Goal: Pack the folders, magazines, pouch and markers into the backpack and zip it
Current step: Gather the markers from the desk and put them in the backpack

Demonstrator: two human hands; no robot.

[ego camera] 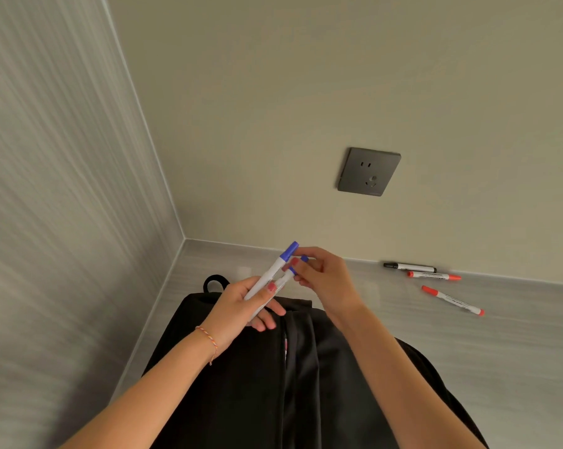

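A black backpack [247,377] lies on the grey surface below my arms, its top slit slightly parted with something colourful showing inside. My left hand [238,306] holds blue-capped white markers [273,270] above the bag's top. My right hand [325,280] pinches the blue cap end of one of those markers, fingertips touching it. To the right, on the surface near the wall, lie a black-capped marker [409,266] and two red-capped markers: one [433,275] just below the black one, another [453,300] slanted further right.
A grey wall socket [369,171] sits on the beige wall above the markers. The grey surface [516,351] meets walls at the back and left, forming a corner [183,238]. The bag's carry loop [215,281] points at that corner.
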